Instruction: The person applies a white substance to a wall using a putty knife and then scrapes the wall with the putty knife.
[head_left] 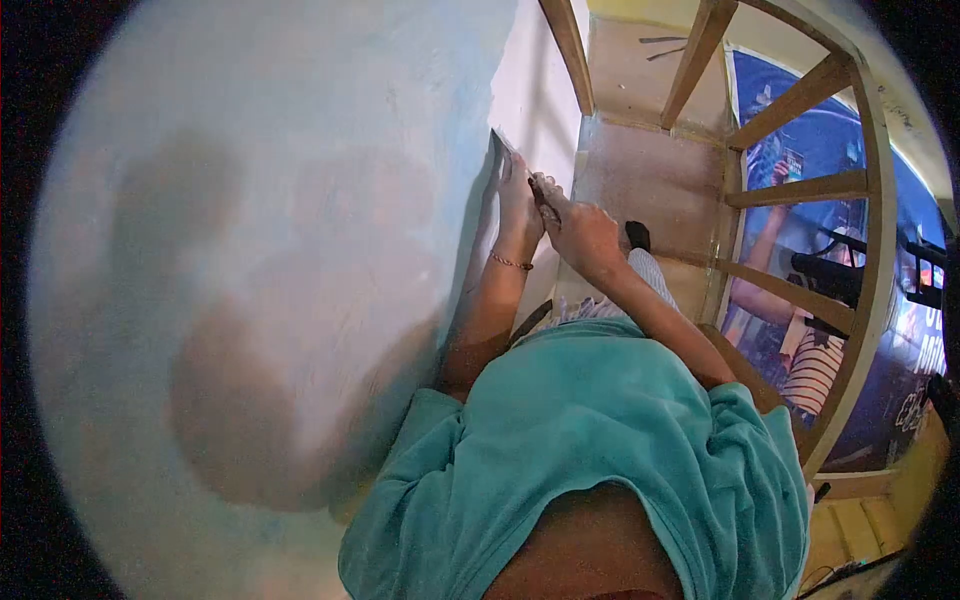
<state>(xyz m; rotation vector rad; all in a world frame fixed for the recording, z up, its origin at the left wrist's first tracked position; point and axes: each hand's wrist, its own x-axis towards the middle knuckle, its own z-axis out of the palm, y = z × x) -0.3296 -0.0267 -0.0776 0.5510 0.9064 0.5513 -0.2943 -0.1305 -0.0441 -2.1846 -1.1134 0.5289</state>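
Note:
A thin scraper (501,142) lies with its blade against the pale wall (330,120), by the uneven edge of a whiter strip (540,100). My left hand (517,212), with a bracelet at the wrist, is closed at the scraper behind the blade; its fingers are partly hidden. My right hand (583,237) is closed around the whitish, smeared handle end, just right of my left hand. The two hands are close together.
A wooden frame with slats (875,230) stands at the right. Behind it hangs a blue printed banner (770,85). A figure in a striped top (815,372) shows between slats, printed or real I cannot tell. A dark-covered foot (638,236) is below on the brownish floor (655,180).

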